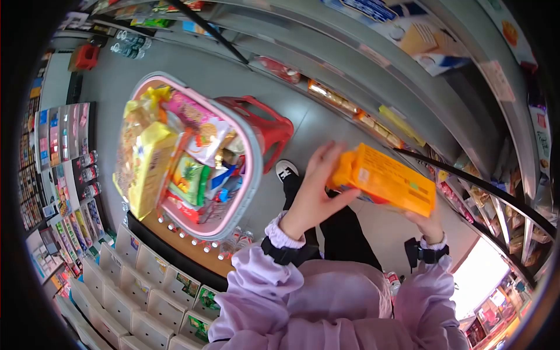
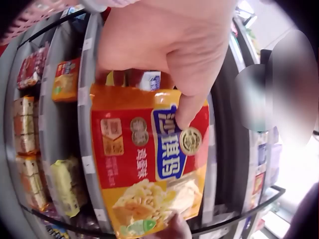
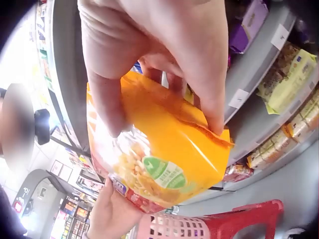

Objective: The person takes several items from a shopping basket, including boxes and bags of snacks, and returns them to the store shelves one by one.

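Both hands hold an orange and red bag of sachima (image 1: 394, 181) in front of the body, above the floor. My left hand (image 1: 321, 189) grips one end of it, the thumb lying over the printed front in the left wrist view. At the other end, my right hand (image 1: 429, 224) pinches the orange wrapper between thumb and fingers, as the right wrist view shows. The front of the bag (image 2: 149, 154) carries a blue label and a picture of the snack. To the left stands a pink-rimmed basket (image 1: 255, 175) full of snack packs, including a yellow pack (image 1: 153, 169).
A red stool (image 1: 274, 131) is partly hidden behind the basket. Grey shelves (image 1: 361, 70) with packaged snacks run along the right side. At lower left is a rack of pale bins (image 1: 134, 291), beside several bottles. Water bottles (image 1: 129, 45) stand on the floor far back.
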Demonstrator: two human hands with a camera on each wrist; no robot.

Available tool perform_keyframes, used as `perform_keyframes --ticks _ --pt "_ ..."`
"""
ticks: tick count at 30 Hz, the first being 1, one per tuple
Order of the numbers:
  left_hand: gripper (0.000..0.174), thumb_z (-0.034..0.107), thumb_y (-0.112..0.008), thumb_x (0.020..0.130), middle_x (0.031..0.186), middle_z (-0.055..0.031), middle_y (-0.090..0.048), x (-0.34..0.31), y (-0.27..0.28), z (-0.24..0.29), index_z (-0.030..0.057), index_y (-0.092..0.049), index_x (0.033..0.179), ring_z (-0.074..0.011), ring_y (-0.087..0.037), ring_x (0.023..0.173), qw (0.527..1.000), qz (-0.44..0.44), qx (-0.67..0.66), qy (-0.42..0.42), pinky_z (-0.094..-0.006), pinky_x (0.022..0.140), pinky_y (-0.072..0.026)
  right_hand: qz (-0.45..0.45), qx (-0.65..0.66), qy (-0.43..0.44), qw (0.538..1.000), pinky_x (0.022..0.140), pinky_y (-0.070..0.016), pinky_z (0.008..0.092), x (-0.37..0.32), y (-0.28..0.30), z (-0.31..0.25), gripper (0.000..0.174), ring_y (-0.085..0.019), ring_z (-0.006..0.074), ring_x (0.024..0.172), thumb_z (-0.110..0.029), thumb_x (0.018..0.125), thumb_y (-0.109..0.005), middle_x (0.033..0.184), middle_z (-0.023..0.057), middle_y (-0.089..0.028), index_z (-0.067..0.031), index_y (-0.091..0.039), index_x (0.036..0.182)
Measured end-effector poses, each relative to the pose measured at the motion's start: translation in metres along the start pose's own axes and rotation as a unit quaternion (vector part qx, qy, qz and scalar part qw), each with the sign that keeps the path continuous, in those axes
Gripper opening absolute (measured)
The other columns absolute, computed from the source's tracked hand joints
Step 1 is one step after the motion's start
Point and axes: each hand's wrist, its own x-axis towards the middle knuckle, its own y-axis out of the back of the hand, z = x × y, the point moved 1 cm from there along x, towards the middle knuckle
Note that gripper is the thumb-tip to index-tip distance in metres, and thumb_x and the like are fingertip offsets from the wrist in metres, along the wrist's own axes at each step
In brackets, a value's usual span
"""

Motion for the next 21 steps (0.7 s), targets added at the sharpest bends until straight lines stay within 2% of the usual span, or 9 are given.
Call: perform_keyframes --ticks 2,3,5,6,9,10,13,14,21 --pt "0.085 0.019 -0.074 0.068 0.131 -0.0238 -0.027 0.003 -0.026 -0.033 -0.0030 -0.022 0.132 -0.0341 -0.031 0.122 0.992 0.098 0.075 0.008 -0.0386 0.098 -0.0305 0.021 0.013 0.025 0.999 0.087 -0.0430 0.0305 0.021 -0.009 0.023 0.064 -0.052 0.0170 0.103 -0.005 0.066 -0.074 0.111 0.0086 -0.053 -0.0015 -0.039 0.120" --pt "0.084 0.019 -0.073 0.069 0.132 -0.0206 -0.028 0.003 -0.038 -0.050 -0.0010 -0.022 0.133 -0.0314 -0.032 0.122 0.989 0.121 -0.009 0.089 -0.0381 0.098 -0.0295 0.026 0.031 0.024 0.999 0.087 -0.0433 0.0298 0.032 -0.012 0.035 0.062 -0.052 0.0165 0.103 -0.003 0.067 -0.073 0.110 0.0083 -0.053 -0.0015 -0.039 0.119" --pt "0.081 0.018 -0.071 0.073 0.133 -0.0142 -0.029 0.001 -0.061 -0.087 0.0030 -0.021 0.135 -0.0262 -0.034 0.121 0.937 0.165 -0.176 0.251 -0.0373 0.099 -0.0273 0.035 0.064 0.017 0.997 0.085 -0.0440 0.0286 0.055 -0.022 0.057 0.058 -0.052 0.0156 0.102 -0.001 0.068 -0.071 0.109 0.0077 -0.054 -0.0014 -0.040 0.117" --pt "0.065 0.024 -0.066 0.079 0.127 -0.0100 -0.037 0.000 -0.076 -0.114 0.0066 -0.031 0.130 -0.0206 -0.039 0.115 0.903 0.201 -0.277 0.258 -0.0365 0.094 -0.0330 0.032 0.061 0.017 0.997 0.085 -0.0446 0.0284 0.067 -0.029 0.064 0.056 -0.052 0.0154 0.102 0.001 0.070 -0.069 0.107 0.0072 -0.054 -0.0013 -0.040 0.117" --pt "0.049 0.031 -0.061 0.083 0.116 -0.0046 -0.045 0.017 -0.078 -0.149 0.0115 -0.040 0.122 -0.0170 -0.044 0.107 0.775 0.074 -0.495 0.387 -0.0352 0.088 -0.0371 0.032 0.065 0.049 0.996 0.086 -0.0446 0.0297 0.107 -0.053 0.095 0.057 -0.052 0.0158 0.103 0.002 0.070 -0.068 0.110 0.0075 -0.052 -0.0016 -0.038 0.119" --pt "0.041 0.041 -0.055 0.084 0.109 -0.0002 -0.049 0.023 -0.082 -0.159 0.0151 -0.045 0.115 -0.0149 -0.045 0.101 0.756 0.065 -0.526 0.384 -0.0346 0.086 -0.0379 0.031 0.073 0.057 0.995 0.087 -0.0443 0.0299 0.121 -0.060 0.101 0.058 -0.052 0.0159 0.103 0.003 0.070 -0.068 0.111 0.0076 -0.052 -0.0018 -0.038 0.119" --pt "0.045 0.044 -0.052 0.084 0.108 -0.0004 -0.049 0.049 -0.084 -0.190 0.0152 -0.044 0.117 -0.0154 -0.046 0.100 0.746 0.099 -0.583 0.306 -0.0348 0.087 -0.0367 0.024 0.084 0.090 0.992 0.089 -0.0433 0.0301 0.162 -0.080 0.115 0.059 -0.051 0.0162 0.105 0.004 0.071 -0.068 0.113 0.0078 -0.050 -0.0022 -0.037 0.121" --pt "0.045 0.046 -0.049 0.086 0.109 -0.0014 -0.049 0.059 -0.081 -0.200 0.0153 -0.043 0.118 -0.0161 -0.046 0.101 0.757 0.097 -0.583 0.277 -0.0351 0.088 -0.0353 0.017 0.077 0.106 0.991 0.089 -0.0429 0.0300 0.177 -0.085 0.119 0.059 -0.050 0.0162 0.106 0.004 0.071 -0.067 0.114 0.0078 -0.049 -0.0021 -0.037 0.121" --pt "0.047 0.048 -0.051 0.084 0.110 -0.0040 -0.048 0.132 -0.044 -0.263 0.0143 -0.043 0.116 -0.0199 -0.044 0.105 0.779 0.108 -0.592 0.177 -0.0376 0.092 -0.0335 -0.032 0.082 0.224 0.971 0.091 -0.0403 0.0292 0.283 -0.128 0.135 0.063 -0.048 0.0158 0.109 0.004 0.070 -0.068 0.114 0.0070 -0.048 -0.0009 -0.035 0.123"
